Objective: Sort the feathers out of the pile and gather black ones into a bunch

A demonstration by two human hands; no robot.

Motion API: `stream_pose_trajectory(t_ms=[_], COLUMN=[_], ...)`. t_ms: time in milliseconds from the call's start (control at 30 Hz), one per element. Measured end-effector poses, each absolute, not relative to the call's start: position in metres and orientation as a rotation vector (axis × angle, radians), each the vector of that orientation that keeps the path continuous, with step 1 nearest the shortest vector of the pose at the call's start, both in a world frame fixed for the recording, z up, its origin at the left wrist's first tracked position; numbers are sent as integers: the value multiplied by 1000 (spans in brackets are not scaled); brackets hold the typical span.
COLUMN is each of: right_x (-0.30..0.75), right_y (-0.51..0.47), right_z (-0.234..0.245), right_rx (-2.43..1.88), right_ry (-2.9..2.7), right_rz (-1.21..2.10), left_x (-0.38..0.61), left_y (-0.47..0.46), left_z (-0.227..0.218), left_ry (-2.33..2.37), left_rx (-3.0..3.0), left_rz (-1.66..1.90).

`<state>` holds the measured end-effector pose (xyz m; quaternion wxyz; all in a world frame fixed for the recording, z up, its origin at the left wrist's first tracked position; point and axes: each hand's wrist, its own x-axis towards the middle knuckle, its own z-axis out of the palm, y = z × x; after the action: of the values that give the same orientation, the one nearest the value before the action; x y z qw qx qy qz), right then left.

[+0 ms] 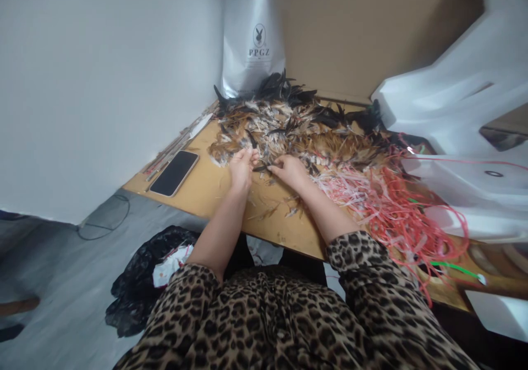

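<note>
A big heap of brown, white and black feathers (289,125) covers the far part of a wooden table (214,194). My left hand (241,167) rests at the heap's near edge, fingers curled and pinched on a small bunch of feathers. My right hand (291,170) is just to its right, fingers closed on a dark feather (262,168) that spans the gap between both hands. A few loose feathers (272,210) lie on the table in front of my wrists.
A black phone (174,172) lies at the table's left, beside thin sticks (177,144). Red and pink cords (391,205) tangle at the right. A silver bag (252,34) stands at the back; white bags (462,111) at right. A black plastic bag (144,271) lies on the floor.
</note>
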<state>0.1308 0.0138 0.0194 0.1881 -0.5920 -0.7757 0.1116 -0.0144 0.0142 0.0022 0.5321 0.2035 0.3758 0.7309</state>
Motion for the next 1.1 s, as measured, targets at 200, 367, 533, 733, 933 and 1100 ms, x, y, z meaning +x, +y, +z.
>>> stream_pose_trajectory(t_ms=[200, 367, 533, 733, 933, 1100], right_x=[123, 149, 173, 184, 183, 170], right_y=[17, 23, 25, 21, 20, 9], right_z=[29, 39, 47, 51, 48, 50], right_rx=[-1641, -1320, -1086, -947, -942, -1122], right_ry=[-2389, -2281, -2156, -2148, -2150, -1925], right_rz=[134, 54, 142, 171, 182, 199], left_x=[-17, -18, -15, -13, -10, -6], left_y=[14, 14, 12, 6, 5, 7], left_z=[3, -1, -2, 1, -1, -1], left_ry=[907, 929, 911, 845, 850, 838], left_rx=[503, 543, 677, 786, 811, 763], left_rz=[1765, 1728, 1563, 1288, 1258, 1364])
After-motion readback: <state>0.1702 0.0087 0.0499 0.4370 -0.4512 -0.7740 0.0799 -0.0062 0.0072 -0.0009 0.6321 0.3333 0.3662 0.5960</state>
